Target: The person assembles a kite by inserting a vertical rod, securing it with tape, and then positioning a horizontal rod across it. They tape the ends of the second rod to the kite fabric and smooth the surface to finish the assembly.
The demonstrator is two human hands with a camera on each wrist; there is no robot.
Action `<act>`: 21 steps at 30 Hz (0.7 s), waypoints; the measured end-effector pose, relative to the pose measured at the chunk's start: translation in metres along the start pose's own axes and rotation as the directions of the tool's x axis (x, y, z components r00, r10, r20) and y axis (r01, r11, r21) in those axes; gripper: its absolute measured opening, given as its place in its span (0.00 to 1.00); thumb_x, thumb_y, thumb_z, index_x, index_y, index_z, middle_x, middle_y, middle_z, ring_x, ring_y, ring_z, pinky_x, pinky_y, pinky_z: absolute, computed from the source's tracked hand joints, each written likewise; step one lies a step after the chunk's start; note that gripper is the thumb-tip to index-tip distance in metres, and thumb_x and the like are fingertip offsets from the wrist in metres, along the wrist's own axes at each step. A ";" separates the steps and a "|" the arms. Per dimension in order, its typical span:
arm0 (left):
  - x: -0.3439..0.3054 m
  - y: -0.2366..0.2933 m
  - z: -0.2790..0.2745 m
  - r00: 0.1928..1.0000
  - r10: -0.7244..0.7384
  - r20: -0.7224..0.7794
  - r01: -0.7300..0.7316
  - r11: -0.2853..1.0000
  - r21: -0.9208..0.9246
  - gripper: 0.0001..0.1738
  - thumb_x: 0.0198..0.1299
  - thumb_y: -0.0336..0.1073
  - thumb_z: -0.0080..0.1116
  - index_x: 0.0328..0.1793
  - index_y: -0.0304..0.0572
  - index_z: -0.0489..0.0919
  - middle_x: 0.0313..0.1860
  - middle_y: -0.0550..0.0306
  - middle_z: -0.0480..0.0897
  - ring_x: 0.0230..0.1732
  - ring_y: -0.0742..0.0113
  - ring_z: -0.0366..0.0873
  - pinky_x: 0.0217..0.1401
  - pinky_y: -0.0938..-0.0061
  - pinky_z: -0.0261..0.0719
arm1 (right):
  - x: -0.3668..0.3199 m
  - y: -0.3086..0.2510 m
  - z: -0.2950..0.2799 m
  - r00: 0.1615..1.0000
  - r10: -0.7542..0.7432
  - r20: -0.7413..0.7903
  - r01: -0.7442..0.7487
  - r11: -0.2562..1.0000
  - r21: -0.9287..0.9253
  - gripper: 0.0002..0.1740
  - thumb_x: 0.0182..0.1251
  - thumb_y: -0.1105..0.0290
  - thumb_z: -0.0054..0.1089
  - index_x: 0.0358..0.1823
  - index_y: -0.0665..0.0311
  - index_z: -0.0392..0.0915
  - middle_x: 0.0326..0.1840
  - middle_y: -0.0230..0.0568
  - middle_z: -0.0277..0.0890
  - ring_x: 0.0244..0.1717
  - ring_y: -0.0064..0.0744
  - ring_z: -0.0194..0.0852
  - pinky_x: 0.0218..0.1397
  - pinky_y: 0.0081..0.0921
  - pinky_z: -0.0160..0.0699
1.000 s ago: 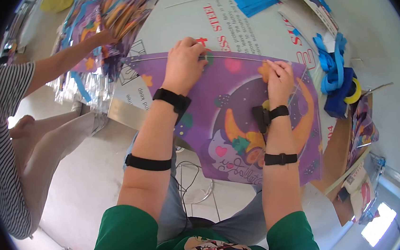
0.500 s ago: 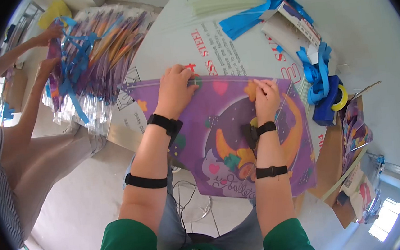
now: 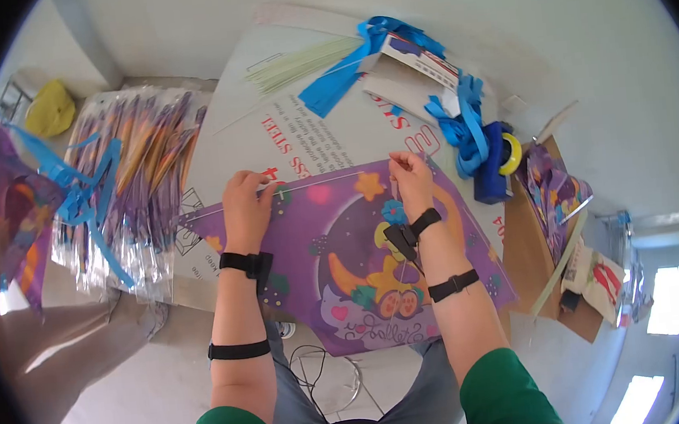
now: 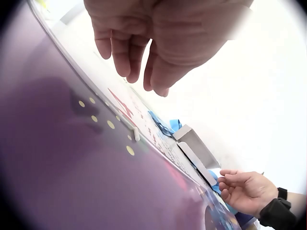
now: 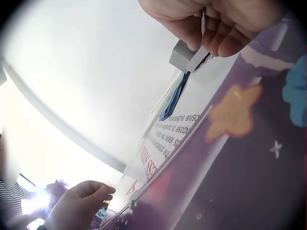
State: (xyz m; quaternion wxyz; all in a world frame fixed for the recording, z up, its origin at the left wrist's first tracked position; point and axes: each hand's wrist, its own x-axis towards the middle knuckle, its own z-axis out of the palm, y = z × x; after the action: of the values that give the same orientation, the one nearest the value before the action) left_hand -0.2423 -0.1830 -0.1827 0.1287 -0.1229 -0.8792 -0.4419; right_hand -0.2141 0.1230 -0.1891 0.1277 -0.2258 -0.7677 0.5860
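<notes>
A purple kite sheet [image 3: 300, 320] printed with a crescent moon, stars and a bear lies across the near part of the table. A thin white rod [image 3: 313, 185] runs along its far edge, with a small pale clip [image 4: 136, 133] on it. My left hand [image 3: 245, 208] is over that edge near the left; in the left wrist view its fingers hang loosely, holding nothing. My right hand [image 3: 411, 180] is at the far edge further right, above an orange star [image 5: 235, 112]. Its thumb and fingertips come together; I cannot tell whether something thin is between them.
Blue ribbons [image 3: 333, 87] and a white box [image 3: 401, 81] lie at the back, beside thin pale rods [image 3: 294, 66]. A blue tape dispenser [image 3: 491, 174] and a cardboard box [image 3: 526, 264] stand right. Bagged kites [image 3: 131, 182] are piled left, near another person's legs [image 3: 68, 341].
The head view has swung, so the table sits further left and lower. My right hand has drawn its fingertips up at the kite's far edge. The other person now holds a kite at far left.
</notes>
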 end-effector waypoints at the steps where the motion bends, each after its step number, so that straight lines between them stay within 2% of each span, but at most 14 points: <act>1: 0.000 0.000 -0.001 1.000 -0.015 -0.001 0.015 1.000 0.012 0.07 0.48 0.30 0.64 0.32 0.37 0.78 0.35 0.50 0.78 0.39 0.49 0.76 0.41 0.61 0.73 | 0.001 -0.003 -0.004 1.000 0.005 0.010 -0.005 1.000 -0.005 0.10 0.60 0.74 0.58 0.42 0.69 0.78 0.31 0.33 0.77 0.28 0.20 0.72 0.33 0.18 0.73; 2: 0.000 0.000 -0.001 1.000 -0.029 -0.001 0.029 0.999 0.025 0.07 0.48 0.30 0.64 0.32 0.37 0.77 0.36 0.50 0.78 0.40 0.50 0.75 0.42 0.62 0.73 | 0.003 -0.005 -0.010 0.998 -0.045 -0.040 0.041 0.994 -0.103 0.08 0.60 0.75 0.57 0.40 0.69 0.78 0.30 0.34 0.78 0.26 0.21 0.73 0.32 0.19 0.73; 5: 0.000 -0.001 -0.003 1.000 -0.020 0.002 0.020 0.999 0.048 0.06 0.50 0.30 0.63 0.32 0.38 0.77 0.36 0.51 0.78 0.41 0.51 0.75 0.43 0.63 0.73 | 0.019 0.013 -0.049 0.994 0.004 -0.105 -0.026 0.977 -0.211 0.08 0.60 0.75 0.59 0.40 0.70 0.77 0.33 0.33 0.75 0.31 0.21 0.73 0.34 0.18 0.76; 6: 0.000 0.000 -0.002 1.000 -0.018 0.010 0.018 0.999 0.041 0.06 0.50 0.30 0.63 0.32 0.38 0.77 0.36 0.51 0.78 0.41 0.51 0.75 0.43 0.63 0.73 | 0.017 0.008 -0.062 0.991 0.060 -0.120 -0.079 0.984 -0.161 0.08 0.58 0.72 0.60 0.38 0.68 0.78 0.32 0.37 0.77 0.32 0.28 0.77 0.37 0.24 0.78; 7: 0.000 0.000 -0.003 1.000 -0.017 -0.004 0.017 1.000 0.025 0.06 0.50 0.30 0.63 0.32 0.38 0.77 0.36 0.51 0.78 0.41 0.51 0.75 0.43 0.63 0.73 | 0.021 0.014 -0.079 0.986 -0.092 -0.143 0.004 0.854 -0.520 0.09 0.57 0.69 0.61 0.37 0.67 0.79 0.32 0.40 0.79 0.33 0.35 0.78 0.39 0.28 0.78; 8: -0.001 0.000 -0.004 1.000 -0.021 -0.018 0.021 1.000 0.012 0.06 0.50 0.30 0.63 0.32 0.39 0.77 0.36 0.52 0.78 0.41 0.51 0.75 0.43 0.63 0.73 | 0.025 0.019 -0.094 0.967 -0.236 -0.101 0.060 0.593 -0.803 0.10 0.56 0.67 0.62 0.35 0.66 0.79 0.32 0.44 0.80 0.35 0.41 0.80 0.41 0.33 0.78; 9: -0.002 -0.001 -0.004 0.999 -0.031 -0.013 0.031 0.999 0.017 0.06 0.50 0.30 0.63 0.32 0.39 0.77 0.36 0.52 0.78 0.41 0.51 0.75 0.43 0.63 0.73 | 0.027 0.021 -0.107 0.970 -0.226 -0.094 0.060 0.593 -0.803 0.10 0.56 0.67 0.62 0.35 0.66 0.79 0.32 0.44 0.80 0.35 0.41 0.80 0.41 0.33 0.78; 11: 0.000 0.000 -0.004 1.000 0.006 -0.030 -0.005 0.998 0.058 0.05 0.50 0.29 0.62 0.33 0.39 0.77 0.36 0.52 0.78 0.41 0.51 0.75 0.43 0.63 0.73 | 0.033 0.024 -0.124 0.983 -0.151 -0.107 -0.031 0.435 -0.900 0.13 0.55 0.61 0.62 0.34 0.65 0.80 0.36 0.50 0.80 0.40 0.49 0.78 0.45 0.38 0.76; 12: 0.000 -0.001 -0.003 1.000 0.003 -0.028 -0.001 0.998 0.062 0.05 0.50 0.29 0.62 0.33 0.39 0.77 0.36 0.52 0.78 0.41 0.51 0.75 0.43 0.63 0.73 | 0.034 0.021 -0.126 0.984 -0.147 -0.104 -0.030 0.436 -0.899 0.13 0.55 0.61 0.62 0.34 0.65 0.80 0.36 0.50 0.80 0.40 0.49 0.78 0.45 0.38 0.76; 14: -0.001 -0.002 0.000 0.999 0.011 -0.043 -0.009 0.999 0.053 0.05 0.50 0.29 0.62 0.33 0.38 0.77 0.37 0.52 0.78 0.40 0.51 0.75 0.43 0.63 0.73 | 0.035 0.014 -0.128 0.993 0.020 -0.119 -0.118 0.366 -0.923 0.14 0.56 0.60 0.61 0.35 0.65 0.80 0.41 0.51 0.79 0.47 0.50 0.76 0.48 0.41 0.75; 18: 0.000 0.000 0.002 0.998 0.007 -0.055 -0.004 0.998 0.059 0.05 0.51 0.29 0.62 0.33 0.38 0.77 0.37 0.51 0.78 0.40 0.50 0.76 0.43 0.63 0.73 | 0.044 0.010 -0.124 0.992 0.028 -0.121 -0.124 0.291 -0.949 0.16 0.57 0.60 0.60 0.37 0.66 0.79 0.41 0.52 0.79 0.46 0.51 0.77 0.48 0.43 0.75; 21: -0.001 -0.001 -0.001 0.999 -0.009 -0.054 0.013 0.997 0.077 0.05 0.51 0.29 0.61 0.33 0.38 0.78 0.37 0.51 0.78 0.41 0.50 0.76 0.44 0.62 0.73 | 0.048 0.005 -0.119 0.995 -0.003 -0.103 -0.097 0.310 -0.946 0.15 0.57 0.60 0.60 0.37 0.66 0.79 0.41 0.52 0.79 0.45 0.51 0.77 0.48 0.42 0.75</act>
State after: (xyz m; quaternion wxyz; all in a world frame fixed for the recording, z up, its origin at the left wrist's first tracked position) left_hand -0.2418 -0.1847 -0.1830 0.1544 -0.1012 -0.8925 -0.4116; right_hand -0.1998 0.2484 -0.1637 -0.0138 -0.3046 -0.9522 0.0174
